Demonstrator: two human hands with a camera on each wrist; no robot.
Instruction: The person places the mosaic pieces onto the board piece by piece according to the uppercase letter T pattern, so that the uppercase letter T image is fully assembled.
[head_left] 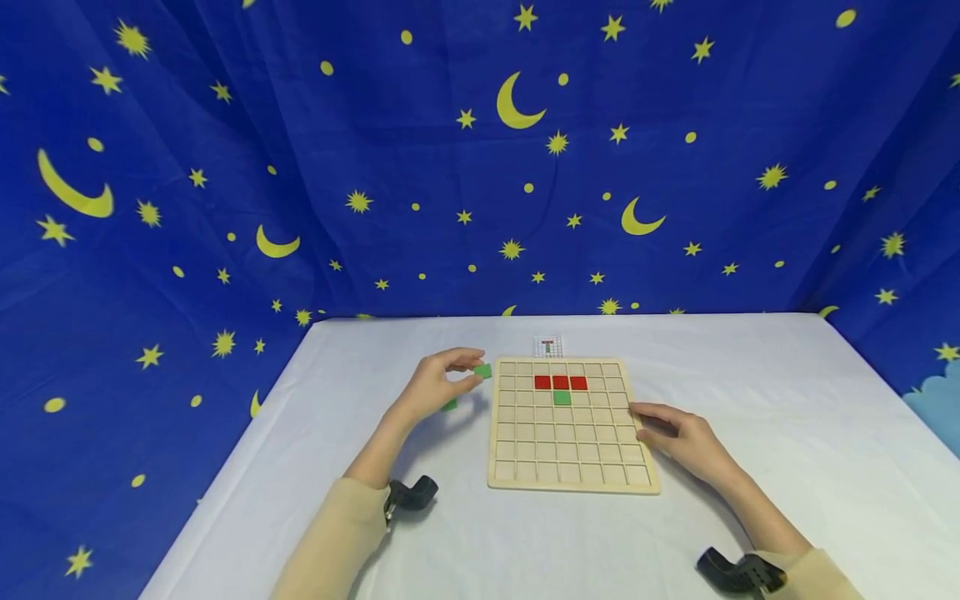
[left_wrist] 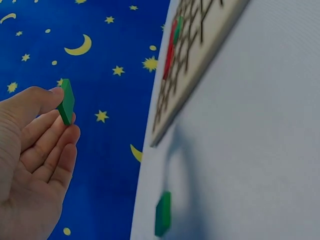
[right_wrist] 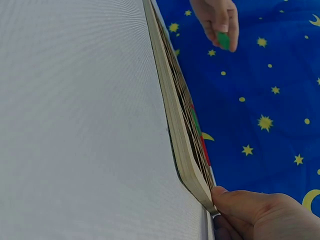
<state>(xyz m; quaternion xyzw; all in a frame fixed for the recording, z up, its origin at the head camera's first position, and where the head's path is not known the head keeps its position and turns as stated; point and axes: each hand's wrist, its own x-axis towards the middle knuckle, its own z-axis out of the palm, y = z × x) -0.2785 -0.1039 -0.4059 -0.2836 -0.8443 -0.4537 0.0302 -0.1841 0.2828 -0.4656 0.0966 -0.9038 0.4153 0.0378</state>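
My left hand (head_left: 435,385) pinches a green square tile (head_left: 483,371) between thumb and fingertips, raised beside the left edge of a wooden grid board (head_left: 525,475). In the left wrist view the held tile (left_wrist: 68,102) stands on edge in the grip. A second green tile (head_left: 449,405) lies on the table below that hand. On the board, three red tiles (head_left: 560,382) form a row, with one green tile (head_left: 562,398) under the middle one. My right hand (head_left: 686,442) holds the board's right edge with thumb and fingers; the right wrist view hides part of its fingers.
A small card (head_left: 547,347) printed with a grid and a red and green T shape lies behind the board. White cloth covers the table (head_left: 750,375). A blue curtain (head_left: 420,167) with yellow stars and moons surrounds the back and sides.
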